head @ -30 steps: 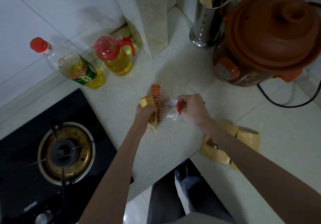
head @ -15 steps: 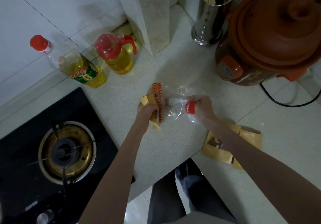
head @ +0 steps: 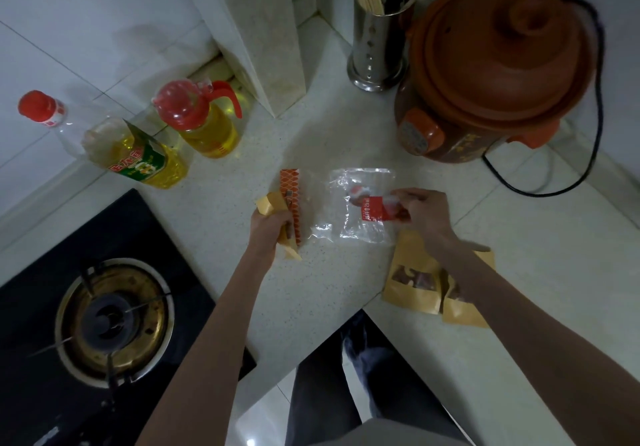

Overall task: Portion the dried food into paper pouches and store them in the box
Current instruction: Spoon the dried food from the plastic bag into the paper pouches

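Pale speckled counter [head: 339, 134] runs into a tiled corner, and both my forearms reach out over its front edge. My left hand [head: 272, 229] is curled tight around a folded brown paper pouch [head: 272, 205], pressing it against an orange patterned packet [head: 291, 203] that stands on end in the same grip. My right hand [head: 420, 210] is farther right, wrist bent inward, thumb and fingertips pinching a small red sachet [head: 375, 208] at the edge of a clear plastic bag [head: 360, 203] that lies crumpled on the counter between my hands. Under my right forearm, near the counter's edge, lie two filled pouches [head: 412, 283] with small windows showing dark dried food. Beyond my right hand sits a brown clay cooker [head: 502, 71], beside a steel chopstick holder [head: 375, 40]. Two oil bottles [head: 204, 123] stand left, behind the gas burner [head: 114, 321].
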`<control>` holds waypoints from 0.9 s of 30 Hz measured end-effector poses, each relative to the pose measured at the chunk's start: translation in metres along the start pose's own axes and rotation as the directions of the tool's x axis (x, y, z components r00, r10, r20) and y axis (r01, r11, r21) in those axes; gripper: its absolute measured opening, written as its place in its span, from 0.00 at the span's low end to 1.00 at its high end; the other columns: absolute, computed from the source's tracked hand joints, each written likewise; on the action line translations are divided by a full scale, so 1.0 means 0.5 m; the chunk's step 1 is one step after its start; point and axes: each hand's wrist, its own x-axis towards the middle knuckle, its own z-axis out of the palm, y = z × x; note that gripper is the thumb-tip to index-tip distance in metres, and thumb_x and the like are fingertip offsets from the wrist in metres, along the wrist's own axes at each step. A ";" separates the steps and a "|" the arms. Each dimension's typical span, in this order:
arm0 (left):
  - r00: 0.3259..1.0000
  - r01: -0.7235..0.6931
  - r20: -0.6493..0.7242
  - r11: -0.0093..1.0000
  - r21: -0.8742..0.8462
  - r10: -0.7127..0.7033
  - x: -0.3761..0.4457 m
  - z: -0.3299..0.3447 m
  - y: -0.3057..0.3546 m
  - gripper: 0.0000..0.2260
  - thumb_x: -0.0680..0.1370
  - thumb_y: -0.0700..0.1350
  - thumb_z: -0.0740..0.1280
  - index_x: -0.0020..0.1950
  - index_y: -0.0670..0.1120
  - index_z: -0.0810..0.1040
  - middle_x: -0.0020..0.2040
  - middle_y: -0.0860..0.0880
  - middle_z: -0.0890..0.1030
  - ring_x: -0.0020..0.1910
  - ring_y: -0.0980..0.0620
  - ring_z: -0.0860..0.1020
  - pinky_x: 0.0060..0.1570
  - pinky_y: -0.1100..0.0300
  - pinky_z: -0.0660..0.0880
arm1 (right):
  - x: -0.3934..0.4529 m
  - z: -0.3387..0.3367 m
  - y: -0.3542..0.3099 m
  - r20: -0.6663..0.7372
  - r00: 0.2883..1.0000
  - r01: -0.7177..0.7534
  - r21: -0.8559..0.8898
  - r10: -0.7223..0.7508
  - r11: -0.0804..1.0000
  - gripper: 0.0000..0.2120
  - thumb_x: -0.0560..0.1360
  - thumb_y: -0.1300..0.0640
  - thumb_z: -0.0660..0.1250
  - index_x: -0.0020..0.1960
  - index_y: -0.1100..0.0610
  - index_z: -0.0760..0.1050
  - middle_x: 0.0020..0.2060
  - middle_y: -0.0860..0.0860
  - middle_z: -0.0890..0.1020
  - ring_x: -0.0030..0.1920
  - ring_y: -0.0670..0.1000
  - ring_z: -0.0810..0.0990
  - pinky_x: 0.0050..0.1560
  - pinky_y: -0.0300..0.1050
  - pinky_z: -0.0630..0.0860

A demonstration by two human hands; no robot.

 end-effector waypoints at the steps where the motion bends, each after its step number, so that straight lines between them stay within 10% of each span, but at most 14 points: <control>1: 1.000 -0.007 -0.011 1.000 0.012 0.007 0.000 0.002 0.000 0.10 0.71 0.32 0.64 0.45 0.47 0.74 0.38 0.48 0.76 0.38 0.51 0.75 0.39 0.57 0.75 | -0.002 -0.015 0.002 -0.027 1.000 -0.006 0.014 0.006 1.000 0.05 0.72 0.62 0.70 0.42 0.55 0.83 0.41 0.56 0.85 0.42 0.53 0.84 0.40 0.49 0.83; 9: 0.984 -0.154 -0.065 0.979 0.131 0.164 -0.048 0.028 0.011 0.17 0.67 0.36 0.70 0.52 0.52 0.76 0.45 0.51 0.80 0.45 0.52 0.78 0.38 0.61 0.76 | -0.030 -0.142 0.020 -0.150 0.989 0.004 0.030 0.001 1.000 0.09 0.74 0.64 0.65 0.43 0.57 0.83 0.36 0.60 0.83 0.39 0.59 0.83 0.47 0.61 0.81; 12: 0.948 -0.296 -0.056 0.930 0.217 0.314 -0.080 0.029 0.012 0.27 0.65 0.34 0.72 0.61 0.50 0.69 0.62 0.46 0.73 0.54 0.48 0.76 0.49 0.55 0.78 | -0.054 -0.174 0.004 -0.180 0.981 0.074 -0.013 -0.075 0.997 0.09 0.74 0.63 0.64 0.46 0.60 0.84 0.38 0.60 0.84 0.42 0.60 0.83 0.47 0.59 0.81; 16: 0.850 -0.486 -0.007 0.789 0.375 0.527 -0.127 0.040 0.021 0.29 0.66 0.30 0.70 0.65 0.45 0.69 0.65 0.54 0.63 0.54 0.58 0.72 0.48 0.76 0.70 | -0.114 -0.189 -0.049 -0.114 0.974 0.197 0.020 -0.194 0.980 0.09 0.75 0.66 0.64 0.46 0.63 0.83 0.27 0.55 0.82 0.28 0.54 0.81 0.32 0.45 0.79; 21: 0.876 -0.450 0.025 0.797 0.402 0.482 -0.183 0.065 0.033 0.27 0.66 0.33 0.70 0.63 0.46 0.71 0.51 0.45 0.78 0.46 0.47 0.77 0.40 0.62 0.73 | -0.217 -0.171 -0.139 0.026 0.934 0.352 0.085 -0.355 0.932 0.08 0.75 0.65 0.65 0.42 0.60 0.83 0.28 0.62 0.80 0.25 0.55 0.78 0.27 0.42 0.77; 27: 0.733 -0.646 0.161 0.601 0.470 0.661 -0.255 0.085 0.036 0.23 0.64 0.36 0.68 0.57 0.50 0.70 0.50 0.48 0.76 0.48 0.46 0.76 0.46 0.50 0.76 | -0.298 -0.134 -0.199 0.107 0.896 0.426 0.065 -0.431 0.902 0.07 0.75 0.64 0.66 0.44 0.63 0.82 0.26 0.59 0.79 0.23 0.54 0.76 0.25 0.37 0.71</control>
